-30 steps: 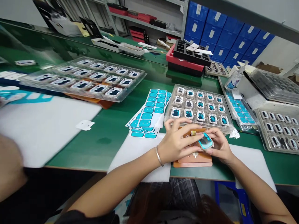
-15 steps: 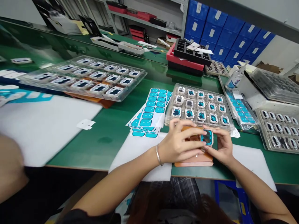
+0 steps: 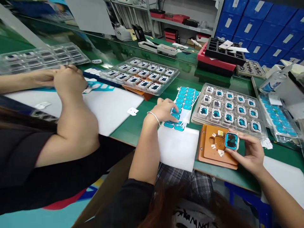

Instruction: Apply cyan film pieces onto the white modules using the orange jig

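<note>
My right hand [image 3: 253, 152] pinches a watch case [image 3: 231, 141], white-edged with a blue adhesive border round a dark middle, between thumb and fingers. It is held over the right side of an orange-brown fixture plate [image 3: 206, 152], which has a round recess and small white pads. My left hand [image 3: 163, 110] is over a stack of sheets of blue rounded-square stickers [image 3: 187, 97], fingers curved and apart, fingertips at the stickers. Behind the fixture, a clear plastic tray [image 3: 223, 118] holds several similar cases, most with blue inside.
On the left a co-worker's hands [image 3: 70, 79] work over a white foam sheet [image 3: 114, 107]. Another tray of cases [image 3: 144, 90] lies across the bench. At right are a pump bottle [image 3: 273, 82] and bagged sticker sheets [image 3: 276, 118]. Red and black boxes [image 3: 215, 61] stand behind.
My left hand has left the watch case and moved left to the sticker sheets. My right hand still holds the case. The view has swung left, bringing the co-worker's arms into sight.
</note>
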### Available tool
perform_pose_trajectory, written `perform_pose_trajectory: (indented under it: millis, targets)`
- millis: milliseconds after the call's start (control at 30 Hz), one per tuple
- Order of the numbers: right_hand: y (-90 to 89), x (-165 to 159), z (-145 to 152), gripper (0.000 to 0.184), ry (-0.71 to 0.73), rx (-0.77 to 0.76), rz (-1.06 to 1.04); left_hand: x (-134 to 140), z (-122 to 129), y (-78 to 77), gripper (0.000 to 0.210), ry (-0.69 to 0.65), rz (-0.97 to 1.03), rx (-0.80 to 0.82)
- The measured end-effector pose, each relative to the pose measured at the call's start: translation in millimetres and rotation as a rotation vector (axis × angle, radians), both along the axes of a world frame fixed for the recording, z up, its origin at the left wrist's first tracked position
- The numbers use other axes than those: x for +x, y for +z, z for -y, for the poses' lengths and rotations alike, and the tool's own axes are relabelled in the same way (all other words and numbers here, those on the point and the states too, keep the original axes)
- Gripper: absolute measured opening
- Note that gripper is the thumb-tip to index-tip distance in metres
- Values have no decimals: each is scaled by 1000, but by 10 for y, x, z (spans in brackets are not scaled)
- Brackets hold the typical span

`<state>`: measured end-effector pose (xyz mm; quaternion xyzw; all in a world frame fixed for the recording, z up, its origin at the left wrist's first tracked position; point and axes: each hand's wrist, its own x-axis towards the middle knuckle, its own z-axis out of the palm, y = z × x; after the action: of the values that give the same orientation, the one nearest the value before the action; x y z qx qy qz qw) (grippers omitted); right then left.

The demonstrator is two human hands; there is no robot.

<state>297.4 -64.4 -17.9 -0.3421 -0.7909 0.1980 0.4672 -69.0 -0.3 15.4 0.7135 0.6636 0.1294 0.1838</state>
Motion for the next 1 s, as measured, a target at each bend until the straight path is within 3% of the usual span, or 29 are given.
perform_pose_trajectory:
  millis: [100, 233, 400, 500, 600, 733, 1000]
  targets:
    - [90, 7, -76, 51, 60, 67, -21, -29, -4, -8, 50, 142, -103, -147]
    - [304, -87, -318, 45, -73, 110, -26, -46, -30, 12, 48, 173, -132, -220]
    - [544, -334, -919, 40, -245, 212, 251, -56, -70, 5, 49, 150, -140, -237]
    - [586, -447, -1288, 43, -300, 154, 488, -52, -86, -5, 56, 141, -135, -243]
    - [562, -504, -1512, 39, -296, 80, 595, -51, -93, -11, 59, 134, -123, -250]
    - [513, -594, -1566, 37, -293, 43, 615, -49, -94, -12, 58, 142, -123, -253]
    - [497, -959, -1398, 33, -184, 49, 735, 14, -64, 11, 64, 146, -126, -250]
